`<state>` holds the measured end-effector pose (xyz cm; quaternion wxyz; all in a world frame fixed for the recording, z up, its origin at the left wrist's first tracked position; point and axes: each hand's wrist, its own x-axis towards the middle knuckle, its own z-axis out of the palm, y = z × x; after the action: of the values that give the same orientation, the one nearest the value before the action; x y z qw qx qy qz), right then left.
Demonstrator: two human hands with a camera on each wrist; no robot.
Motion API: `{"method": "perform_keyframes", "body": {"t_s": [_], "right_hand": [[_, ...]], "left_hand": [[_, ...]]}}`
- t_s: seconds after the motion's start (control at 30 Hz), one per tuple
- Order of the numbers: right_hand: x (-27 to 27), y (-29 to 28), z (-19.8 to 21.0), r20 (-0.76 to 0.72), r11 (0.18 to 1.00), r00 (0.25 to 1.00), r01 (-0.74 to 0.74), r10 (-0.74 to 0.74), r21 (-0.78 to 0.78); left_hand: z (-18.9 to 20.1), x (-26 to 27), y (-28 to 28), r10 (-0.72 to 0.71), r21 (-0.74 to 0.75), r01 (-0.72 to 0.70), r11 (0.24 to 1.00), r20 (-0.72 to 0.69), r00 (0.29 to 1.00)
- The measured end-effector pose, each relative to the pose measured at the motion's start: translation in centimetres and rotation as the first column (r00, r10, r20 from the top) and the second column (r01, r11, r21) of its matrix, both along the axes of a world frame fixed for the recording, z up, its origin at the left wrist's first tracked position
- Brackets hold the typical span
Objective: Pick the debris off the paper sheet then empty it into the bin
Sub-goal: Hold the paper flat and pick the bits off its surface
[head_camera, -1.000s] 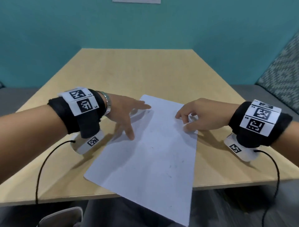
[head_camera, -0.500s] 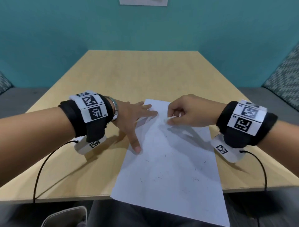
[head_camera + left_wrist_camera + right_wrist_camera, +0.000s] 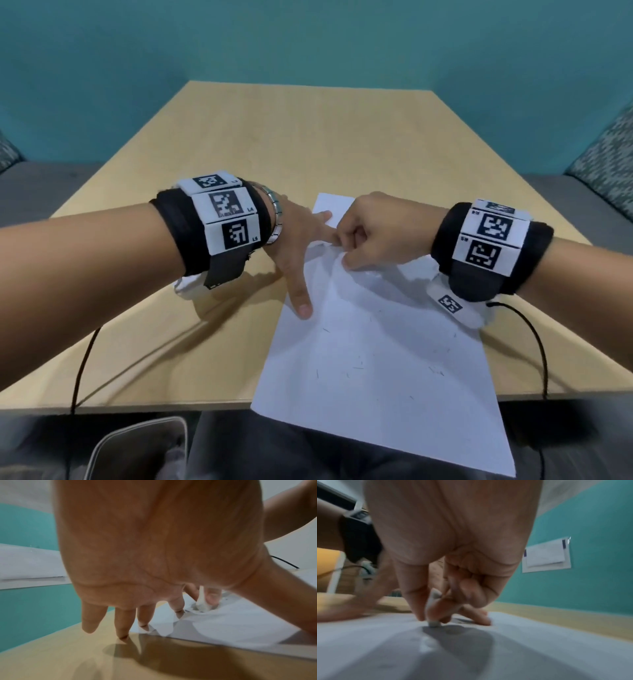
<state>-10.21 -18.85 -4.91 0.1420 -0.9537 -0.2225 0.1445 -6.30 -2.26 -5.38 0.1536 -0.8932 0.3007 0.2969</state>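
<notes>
A white paper sheet [image 3: 376, 359] lies on the wooden table [image 3: 291, 144] and hangs over its near edge. Small dark debris specks [image 3: 356, 368] are scattered on its lower half. My left hand [image 3: 305, 260] is spread flat, with thumb and index finger pressing the sheet's left edge. My right hand [image 3: 344, 255] is curled and pinches a small white piece [image 3: 202, 603] against the paper near its top, right beside the left index finger. The paper wrinkles around that spot. In the right wrist view the white piece [image 3: 434, 623] touches the paper [image 3: 505, 649].
A light grey bin [image 3: 137, 448] shows below the table's near edge at lower left. Black cables [image 3: 80, 370] trail from both wrists over the edge. Grey bench seats and patterned cushions [image 3: 609, 161] flank the table, under a teal wall.
My right hand has moved left from the sheet's right edge to its top, next to the left index finger. The sheet has turned straighter, and it now wrinkles under the pinch.
</notes>
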Motion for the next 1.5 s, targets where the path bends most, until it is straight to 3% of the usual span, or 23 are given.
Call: {"method": "perform_keyframes", "body": {"t_s": [0.1, 0.23, 0.37, 0.5, 0.63, 0.8, 0.9, 1.03, 1.17, 1.3, 1.43, 1.5], "right_hand": [[-1.5, 0.7, -0.1, -0.151, 0.995, 0.983, -0.103, 0.1, -0.01], [0.6, -0.9, 0.2, 0.013, 0.999, 0.999, 0.046, -0.046, 0.002], [-1.6, 0.4, -0.4, -0.161, 0.995, 0.983, -0.088, 0.093, 0.034], [0.6, -0.8, -0.1, 0.009, 0.998, 0.998, 0.057, -0.058, 0.024], [-1.5, 0.7, -0.6, -0.125, 0.994, 0.986, -0.109, 0.112, 0.03], [0.3, -0.4, -0.2, 0.008, 0.999, 1.0, 0.024, -0.024, 0.032], [-2.2, 0.8, -0.6, -0.156, 0.989, 0.977, -0.14, 0.145, 0.042], [0.2, -0.9, 0.0, 0.011, 1.0, 1.0, 0.022, -0.023, 0.019], [-2.2, 0.3, -0.6, -0.119, 0.993, 0.986, -0.114, 0.115, 0.017], [-0.3, -1.4, -0.1, 0.008, 0.999, 0.999, 0.043, -0.043, 0.02], [-2.1, -0.5, -0.5, -0.154, 0.995, 0.983, -0.101, 0.104, 0.026], [-0.8, -1.1, -0.2, -0.096, 1.0, 0.995, -0.03, 0.03, -0.002]], "left_hand": [[0.1, 0.0, -0.3, 0.006, 0.008, -0.006, 1.0, 0.002, 1.0], [0.3, -0.2, -0.6, 0.022, 0.024, -0.023, 0.999, 0.011, 1.0], [0.6, -0.4, -0.9, 0.016, 0.02, -0.016, 1.0, 0.015, 1.0], [0.9, -0.6, -1.1, 0.023, 0.056, -0.024, 0.998, 0.025, 0.999], [1.3, -1.1, -1.1, 0.057, 0.013, -0.057, 0.998, -0.003, 0.998], [1.1, -1.0, -1.2, 0.032, 0.066, -0.035, 0.997, 0.035, 0.999], [1.1, -1.0, -1.2, 0.052, 0.044, -0.052, 0.998, 0.016, 0.999], [1.2, -1.0, -1.3, 0.044, 0.079, -0.047, 0.996, 0.029, 0.999], [1.2, -1.2, -1.4, 0.047, 0.057, -0.048, 0.997, 0.027, 0.999], [1.1, -1.1, -1.4, 0.044, 0.073, -0.046, 0.996, 0.027, 0.999], [1.2, -1.1, -1.4, 0.055, 0.07, -0.057, 0.996, 0.025, 0.998], [1.1, -1.1, -1.5, 0.051, 0.081, -0.054, 0.995, 0.03, 0.998]]}}
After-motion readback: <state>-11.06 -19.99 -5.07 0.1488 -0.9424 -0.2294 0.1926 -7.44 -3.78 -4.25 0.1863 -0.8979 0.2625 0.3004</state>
